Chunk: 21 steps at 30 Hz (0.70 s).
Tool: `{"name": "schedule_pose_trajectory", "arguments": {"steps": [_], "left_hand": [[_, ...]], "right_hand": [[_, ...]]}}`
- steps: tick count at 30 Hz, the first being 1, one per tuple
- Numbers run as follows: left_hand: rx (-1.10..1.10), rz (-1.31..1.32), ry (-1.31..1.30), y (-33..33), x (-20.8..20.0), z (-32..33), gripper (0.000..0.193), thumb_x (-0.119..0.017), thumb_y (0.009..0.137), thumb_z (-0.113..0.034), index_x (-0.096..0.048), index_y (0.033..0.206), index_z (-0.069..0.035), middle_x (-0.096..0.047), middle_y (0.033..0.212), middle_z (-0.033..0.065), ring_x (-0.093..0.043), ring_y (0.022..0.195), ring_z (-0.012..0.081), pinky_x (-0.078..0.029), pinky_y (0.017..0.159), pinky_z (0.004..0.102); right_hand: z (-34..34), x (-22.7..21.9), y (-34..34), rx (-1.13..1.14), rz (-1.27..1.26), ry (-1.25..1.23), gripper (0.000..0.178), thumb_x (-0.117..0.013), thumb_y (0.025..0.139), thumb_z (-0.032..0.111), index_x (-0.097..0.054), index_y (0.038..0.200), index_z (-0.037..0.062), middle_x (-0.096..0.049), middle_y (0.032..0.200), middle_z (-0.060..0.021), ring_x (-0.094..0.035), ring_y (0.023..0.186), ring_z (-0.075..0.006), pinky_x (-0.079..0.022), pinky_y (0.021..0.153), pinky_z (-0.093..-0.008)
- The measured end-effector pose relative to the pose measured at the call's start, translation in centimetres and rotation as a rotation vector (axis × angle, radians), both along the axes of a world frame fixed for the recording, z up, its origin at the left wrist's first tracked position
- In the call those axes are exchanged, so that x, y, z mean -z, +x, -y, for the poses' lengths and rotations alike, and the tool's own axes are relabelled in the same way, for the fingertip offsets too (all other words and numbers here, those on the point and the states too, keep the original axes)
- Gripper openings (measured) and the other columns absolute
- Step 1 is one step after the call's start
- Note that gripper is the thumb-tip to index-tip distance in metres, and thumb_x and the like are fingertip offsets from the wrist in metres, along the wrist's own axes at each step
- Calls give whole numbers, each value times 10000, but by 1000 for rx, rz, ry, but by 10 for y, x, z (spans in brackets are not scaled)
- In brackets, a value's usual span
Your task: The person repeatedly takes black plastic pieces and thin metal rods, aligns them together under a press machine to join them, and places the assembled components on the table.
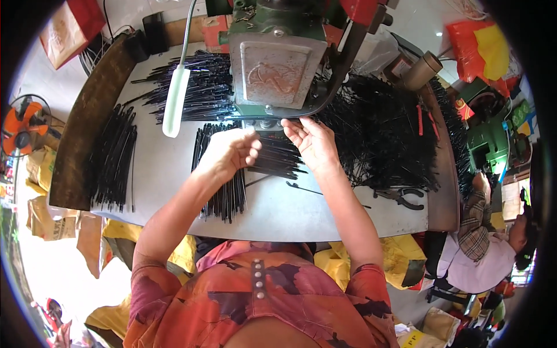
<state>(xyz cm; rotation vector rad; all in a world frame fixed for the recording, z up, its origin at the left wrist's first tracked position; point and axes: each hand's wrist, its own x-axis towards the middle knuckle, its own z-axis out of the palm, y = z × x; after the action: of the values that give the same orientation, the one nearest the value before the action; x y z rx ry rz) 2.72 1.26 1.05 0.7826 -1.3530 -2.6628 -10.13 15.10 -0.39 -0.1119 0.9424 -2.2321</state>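
Note:
A green press (277, 64) with a grey metal plate on its front stands at the far middle of the table. Under it lies a thin black rod (255, 118), level from left to right. My right hand (313, 146) pinches at the rod's right end with thumb and fingers. My left hand (227, 153) is just left of the press base, its fingers curled; what they hold, if anything, is hidden. Below it lies a bundle of black rods (223, 200). More rods (275, 155) lie crosswise between my two wrists.
Black rod piles lie at the left (116, 159), far left (194, 87) and right (377, 130). Pliers (400, 198) rest near the front right. A white lamp (176, 101) hangs left of the press. A brown tube (422, 71) stands back right. Another person (478, 249) sits at the right.

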Motion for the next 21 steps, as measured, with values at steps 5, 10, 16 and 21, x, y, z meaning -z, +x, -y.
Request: {"name": "schedule_pose_trajectory", "arguments": {"steps": [5, 10, 16, 21], "left_hand": [[-115, -80, 105, -18, 7, 11, 217, -577, 783, -236, -558, 781, -19, -562, 635, 47, -513, 513, 118, -413, 467, 217], [-141, -123, 77, -29, 15, 14, 196, -569, 786, -202, -557, 771, -6, -563, 622, 53, -517, 508, 121, -414, 465, 222], [-181, -96, 66, -31, 17, 10, 181, -572, 784, -182, -557, 766, -2, -566, 623, 58, -516, 493, 121, -416, 456, 218], [-247, -66, 82, -32, 12, -6, 191, -576, 788, -182, -554, 766, 7, -562, 622, 67, -511, 495, 133, -415, 456, 222]], "right_hand": [[0, 1, -2, 3, 10, 0, 148, -471, 821, 43, -480, 921, -67, -559, 893, -203, -593, 800, -290, -517, 704, -351], [4, 5, -3, -7, 26, 1, 156, -476, 822, 49, -483, 932, -61, -560, 908, -202, -592, 809, -288, -516, 706, -349], [5, 5, 3, 20, -27, 61, 185, -442, 846, 76, -482, 964, -61, -544, 951, -207, -561, 887, -285, -489, 774, -360], [2, 7, 10, 93, 46, -2, 181, -444, 854, 79, -488, 950, -67, -550, 928, -212, -566, 886, -298, -501, 766, -363]]}}
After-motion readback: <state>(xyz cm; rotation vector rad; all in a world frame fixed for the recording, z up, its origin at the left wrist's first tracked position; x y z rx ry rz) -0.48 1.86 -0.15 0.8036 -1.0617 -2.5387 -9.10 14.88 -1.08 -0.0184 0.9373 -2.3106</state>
